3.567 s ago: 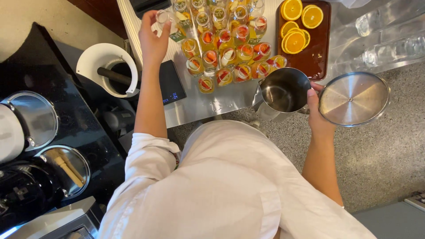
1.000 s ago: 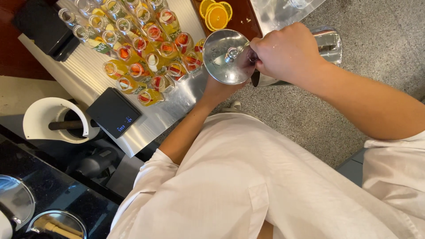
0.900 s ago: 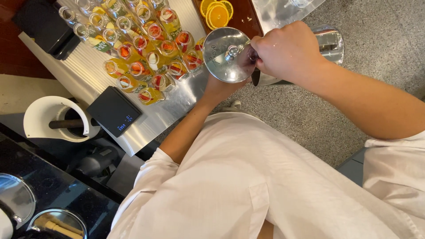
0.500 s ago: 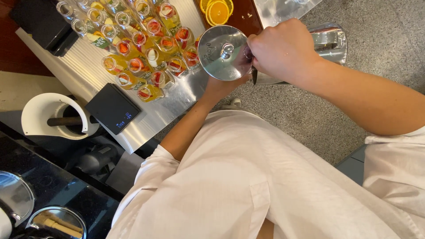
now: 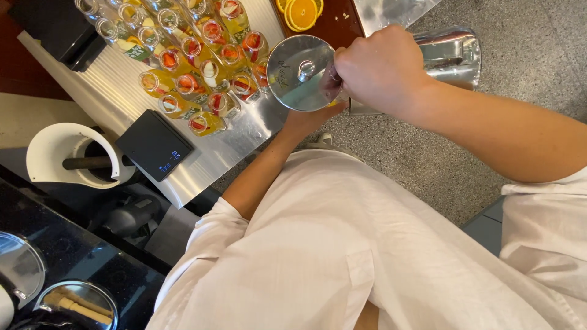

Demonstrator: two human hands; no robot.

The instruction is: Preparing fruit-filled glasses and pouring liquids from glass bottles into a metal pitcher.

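The round steel lid (image 5: 301, 73) has slid a little lower and to the right over the last half second, closer to the middle of the view, and it stays tipped so its flat top and small knob face up at the camera. That looks like the lid is being carried over the bottles, not set down. The right hand (image 5: 382, 70) holds it by the rim — its fingers are curled tight and pinch the edge. The left hand (image 5: 309, 119) is mostly hidden under the lid, so I cannot tell how its fingers sit. The lid is shiny, smooth and flat like a mirror. Behind the right hand stands a shiny steel pot (image 5: 449, 58) with a handle. Small clear glass bottles (image 5: 195, 55) stand close together on a ridged metal tray (image 5: 116, 101) — they hold yellow drink and red fruit bits. Orange slices (image 5: 299, 11) lie on a dark board (image 5: 333, 21). A flat black scale (image 5: 154, 145) sits near the bottles.
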